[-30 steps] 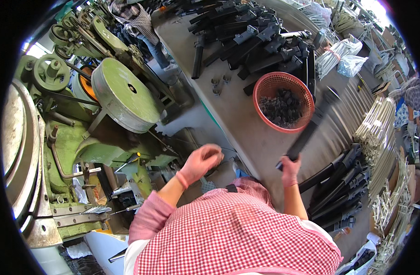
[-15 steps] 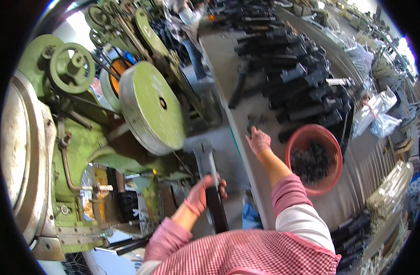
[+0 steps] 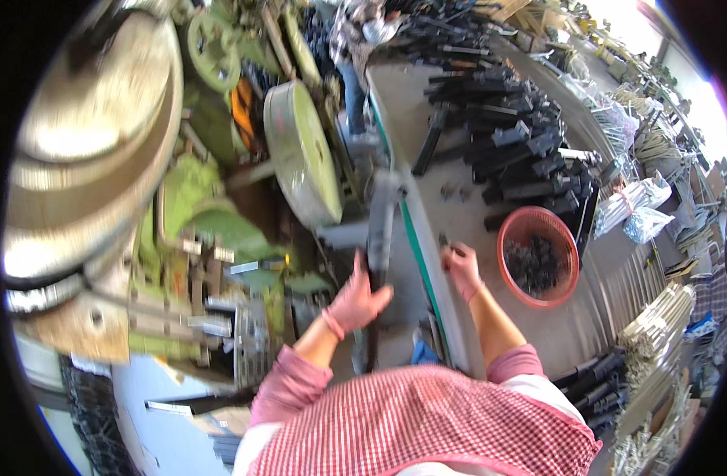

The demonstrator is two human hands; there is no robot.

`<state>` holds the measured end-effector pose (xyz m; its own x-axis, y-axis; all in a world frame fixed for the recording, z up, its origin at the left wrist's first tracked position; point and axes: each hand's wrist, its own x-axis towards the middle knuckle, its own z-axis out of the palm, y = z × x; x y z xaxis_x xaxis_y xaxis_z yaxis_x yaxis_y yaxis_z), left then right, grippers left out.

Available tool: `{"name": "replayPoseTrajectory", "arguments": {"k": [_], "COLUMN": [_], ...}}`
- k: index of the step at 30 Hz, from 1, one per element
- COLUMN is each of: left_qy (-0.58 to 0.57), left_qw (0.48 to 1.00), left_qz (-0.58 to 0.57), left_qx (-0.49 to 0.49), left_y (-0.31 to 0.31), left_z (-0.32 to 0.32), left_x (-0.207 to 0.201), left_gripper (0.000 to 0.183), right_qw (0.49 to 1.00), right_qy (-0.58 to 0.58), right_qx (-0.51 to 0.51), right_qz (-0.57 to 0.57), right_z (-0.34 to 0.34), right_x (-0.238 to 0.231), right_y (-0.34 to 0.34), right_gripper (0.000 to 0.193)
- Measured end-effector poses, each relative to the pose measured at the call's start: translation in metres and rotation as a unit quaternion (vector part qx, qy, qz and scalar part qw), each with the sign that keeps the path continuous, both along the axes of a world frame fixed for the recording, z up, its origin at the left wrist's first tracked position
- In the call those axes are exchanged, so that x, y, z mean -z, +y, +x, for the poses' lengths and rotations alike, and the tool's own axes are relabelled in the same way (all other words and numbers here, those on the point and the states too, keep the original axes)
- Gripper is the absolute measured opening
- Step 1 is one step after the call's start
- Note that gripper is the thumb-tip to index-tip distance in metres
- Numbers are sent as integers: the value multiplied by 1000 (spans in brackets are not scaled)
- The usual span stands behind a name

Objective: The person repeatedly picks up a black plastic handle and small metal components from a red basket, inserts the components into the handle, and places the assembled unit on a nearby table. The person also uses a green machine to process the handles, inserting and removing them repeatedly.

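My left hand [image 3: 354, 300] is around a long bar [image 3: 381, 230], grey at the top and black lower down. The bar stands nearly upright off the table's edge, blurred by motion. Thumb and forefinger spread on either side of it; the other fingers are partly hidden. Over the table [image 3: 427, 202], my right hand [image 3: 462, 274] has its fingers closed in a pinch on a small dark part [image 3: 445, 239], too small to name more exactly. Small dark pieces [image 3: 456, 192] lie farther back. To the right, a red plastic basket [image 3: 547, 303] holds many small black parts [image 3: 542, 270].
A pile of black bars [image 3: 514, 147] covers the table's far side. Green machinery with a large wheel [image 3: 304, 155] and a rounded metal housing [image 3: 94, 190] is on the left. Another person [image 3: 354, 79] stands at the back. Bundled pale strips [image 3: 653, 317] lie at right.
My view has turned left, bringing in more metal housing. The bar has swung with my left hand, whose thumb now spreads out. My right hand has drawn nearer to me, pinching the small part.
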<state>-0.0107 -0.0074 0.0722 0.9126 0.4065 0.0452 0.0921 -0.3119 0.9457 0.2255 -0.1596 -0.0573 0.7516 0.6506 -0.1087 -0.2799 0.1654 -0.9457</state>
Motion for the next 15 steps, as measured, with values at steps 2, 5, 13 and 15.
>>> {"name": "replayPoseTrajectory", "arguments": {"k": [2,5,13,15], "left_qy": [-53,-11,77,44], "left_qw": [919,929,921,908], "left_qz": [371,335,336,371], "left_qx": [-119,-157,-180,-193], "left_y": [3,-3,-20,-22], "left_z": [-14,-47,-129,-147], "left_x": [-17,-43,-57,-52], "left_gripper": [80,79,86,89], "right_qw": [993,986,964,962], "right_qy": [-87,-66,-117,-148], "right_qx": [-68,-135,-237,-228], "right_qz": [44,76,17,-1], "right_z": [-14,-54,-184,-203], "right_x": [-53,-117,-157,-158], "right_y": [-8,-24,-4,8], "right_gripper": [19,13,24,25]}}
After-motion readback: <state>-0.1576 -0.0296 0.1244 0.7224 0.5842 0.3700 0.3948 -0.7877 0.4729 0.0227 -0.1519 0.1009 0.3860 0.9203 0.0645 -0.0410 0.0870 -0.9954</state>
